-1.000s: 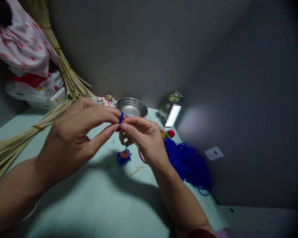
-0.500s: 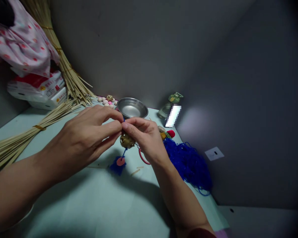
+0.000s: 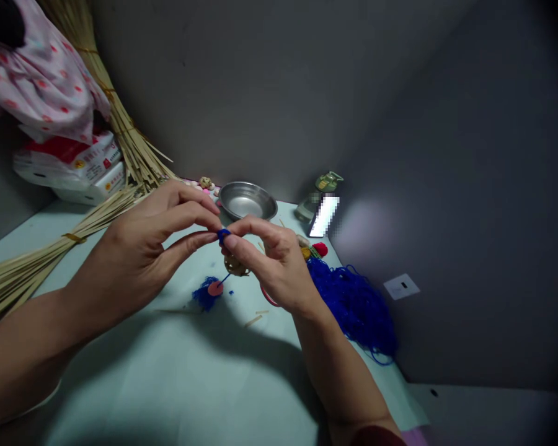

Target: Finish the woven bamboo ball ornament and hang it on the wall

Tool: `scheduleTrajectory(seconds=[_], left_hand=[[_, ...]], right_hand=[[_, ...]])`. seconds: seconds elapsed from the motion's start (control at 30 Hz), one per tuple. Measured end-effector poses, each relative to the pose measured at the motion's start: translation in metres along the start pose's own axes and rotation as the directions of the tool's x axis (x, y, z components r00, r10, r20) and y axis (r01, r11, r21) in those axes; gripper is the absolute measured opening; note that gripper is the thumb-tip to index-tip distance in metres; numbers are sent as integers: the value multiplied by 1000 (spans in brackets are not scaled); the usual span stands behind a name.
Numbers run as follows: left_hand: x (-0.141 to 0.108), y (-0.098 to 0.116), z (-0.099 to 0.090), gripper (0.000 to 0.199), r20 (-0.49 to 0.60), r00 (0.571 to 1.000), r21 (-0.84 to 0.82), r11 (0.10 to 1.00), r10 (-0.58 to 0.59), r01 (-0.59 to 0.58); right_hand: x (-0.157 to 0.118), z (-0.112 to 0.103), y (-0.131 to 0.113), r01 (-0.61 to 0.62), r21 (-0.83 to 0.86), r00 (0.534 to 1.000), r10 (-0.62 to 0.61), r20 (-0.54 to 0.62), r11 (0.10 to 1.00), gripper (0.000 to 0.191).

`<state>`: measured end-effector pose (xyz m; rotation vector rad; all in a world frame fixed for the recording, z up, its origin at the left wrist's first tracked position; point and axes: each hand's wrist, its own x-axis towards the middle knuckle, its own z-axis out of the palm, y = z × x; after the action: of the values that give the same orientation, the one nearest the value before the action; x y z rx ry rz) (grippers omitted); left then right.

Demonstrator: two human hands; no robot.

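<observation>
Pinched between both grips, left hand [image 3: 139,254] and right hand [image 3: 272,266], a blue yarn loop [image 3: 222,235] sits above the surface [image 3: 167,371]. Below hang a woven ball [image 3: 235,266], half hidden by fingers, and a blue tassel [image 3: 204,296].

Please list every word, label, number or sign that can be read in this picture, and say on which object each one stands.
None can be read.
White and red packages: red label patches with print, too small and blurred to read.
Lit phone screen: blurred out, nothing legible.
White card by the wall: one small dark mark, not readable.
Left hand, right hand, blue yarn loop: no text.
</observation>
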<state>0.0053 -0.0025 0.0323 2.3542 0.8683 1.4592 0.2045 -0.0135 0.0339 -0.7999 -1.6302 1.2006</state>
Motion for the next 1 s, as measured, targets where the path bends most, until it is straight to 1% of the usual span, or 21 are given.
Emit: scheduleTrajectory(seconds=[0.07,0.2,0.3,0.37,0.47,0.53,0.6,0.67,0.73,0.8,0.9,0.97,1.0], left_hand=[[-1,2,-1,14,-42,999,12,1000,16,-15],[-5,8,-2,19,-133,991,17,1000,9,-7],[-7,12,2,20,-187,982,32,999,-6,12],[-8,12,6,16,-207,978,51,999,-6,17],[-10,13,11,17,-245,969,95,995,6,18],[-12,14,13,19,-253,967,123,992,37,-6],[-14,14,14,21,-236,968,156,986,88,-52],[-14,14,14,20,-220,968,201,977,119,-75],[-14,13,16,18,-235,966,249,967,110,-50],[-13,13,17,16,-258,964,283,959,70,6],[-11,16,17,14,-265,964,310,948,11,75],[-10,18,16,15,-266,964,314,943,-20,106],[-9,19,15,14,-266,963,316,942,-29,116]], right_hand=[[0,-1,-2,-45,22,999,44,31,999,29],[1,-3,-4,-176,118,982,166,94,977,29],[1,-3,-2,-228,165,970,209,123,960,27],[2,-1,0,-231,172,971,215,108,958,27],[4,3,3,-200,164,980,200,18,966,27],[5,5,4,-157,167,985,166,-39,973,24],[4,6,5,-103,169,990,118,-82,980,18],[4,6,6,-48,151,991,66,-116,987,15],[3,6,7,0,117,991,16,-135,993,14],[2,7,7,53,59,985,-42,-168,997,14],[1,9,8,144,-133,953,-174,-249,981,11],[0,10,7,216,-332,920,-305,-244,918,10],[-1,11,7,253,-443,900,-377,-218,860,10]])
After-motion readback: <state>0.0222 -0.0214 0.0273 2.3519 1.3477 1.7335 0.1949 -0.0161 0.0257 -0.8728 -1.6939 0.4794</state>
